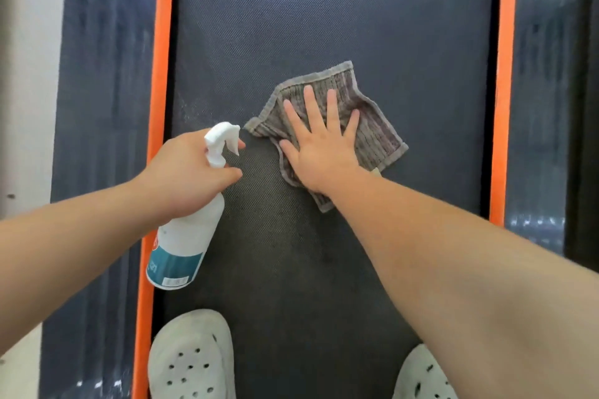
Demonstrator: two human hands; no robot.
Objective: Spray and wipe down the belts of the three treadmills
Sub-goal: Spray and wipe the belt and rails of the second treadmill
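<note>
A dark textured treadmill belt (340, 26) runs up the middle of the head view between two orange strips. My right hand (321, 146) lies flat with spread fingers on a grey-brown striped cloth (372, 126), pressing it onto the belt. My left hand (188, 175) grips the neck of a white spray bottle (188, 236) with a teal label, its nozzle pointing right toward the cloth's left corner. A pale misted patch shows on the belt near the left orange strip, above the nozzle.
Orange strips (162, 74) (504, 74) border the belt, with dark ribbed side rails (100, 107) (544, 107) outside them. My feet in white perforated clogs (191, 356) (424, 376) stand on the belt's near end. A pale floor (29, 74) lies at far left.
</note>
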